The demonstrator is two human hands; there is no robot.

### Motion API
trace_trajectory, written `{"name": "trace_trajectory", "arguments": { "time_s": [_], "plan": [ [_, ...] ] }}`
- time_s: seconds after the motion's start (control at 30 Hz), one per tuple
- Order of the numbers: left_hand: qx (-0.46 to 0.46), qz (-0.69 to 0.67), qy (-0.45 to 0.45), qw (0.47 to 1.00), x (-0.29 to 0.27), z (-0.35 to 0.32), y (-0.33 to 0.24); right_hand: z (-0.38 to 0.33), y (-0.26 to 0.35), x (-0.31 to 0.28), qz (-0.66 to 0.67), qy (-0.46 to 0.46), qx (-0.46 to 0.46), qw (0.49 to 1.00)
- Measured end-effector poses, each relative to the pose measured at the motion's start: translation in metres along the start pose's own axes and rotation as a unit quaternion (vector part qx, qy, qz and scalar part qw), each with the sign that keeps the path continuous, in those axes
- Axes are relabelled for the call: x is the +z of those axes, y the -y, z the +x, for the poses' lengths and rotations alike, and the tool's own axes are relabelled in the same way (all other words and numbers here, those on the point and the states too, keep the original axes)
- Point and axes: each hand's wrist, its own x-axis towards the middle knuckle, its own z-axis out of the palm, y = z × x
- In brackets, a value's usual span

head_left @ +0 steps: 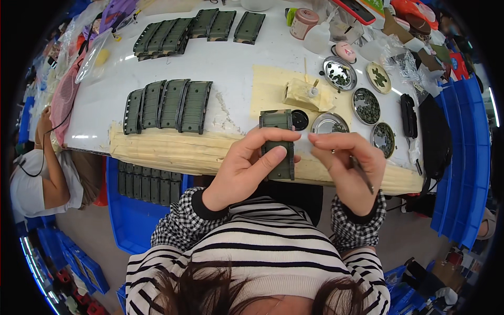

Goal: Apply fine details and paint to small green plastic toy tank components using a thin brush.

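Note:
Thumb and fingers of my left hand are closed on a dark green ribbed plastic part with a camouflage edge. It stands lengthwise over the table's padded front edge, and my fingers cover its middle. My right hand is just to its right, fingers bent, with a slim dark pointed tool lying across the palm. Near those fingertips is a tiny shiny bit, too small to name. Just beyond sit a round black dish and a metal dish with small dark green pieces.
More green ribbed parts stand in rows at the left and far left. Several dishes of small pieces and a tape-wrapped block occupy the right. A blue crate sits below; another person's arm is at left.

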Motion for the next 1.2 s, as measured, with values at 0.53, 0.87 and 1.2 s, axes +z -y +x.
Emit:
{"name": "trace_trajectory", "arguments": {
  "time_s": [0.53,0.87,1.2],
  "plan": [
    [-0.120,-0.191,0.040,0.973,-0.008,-0.002,-0.008,0.007,-0.009,0.016,-0.250,0.077,-0.338,0.904],
    [0.000,0.023,0.000,1.000,0.001,-0.007,-0.007,0.019,-0.005,0.009,-0.232,-0.020,-0.197,0.952],
    [0.061,0.174,-0.020,0.983,0.003,-0.010,0.007,0.024,-0.022,0.014,-0.236,-0.010,-0.227,0.945]
  ]
}}
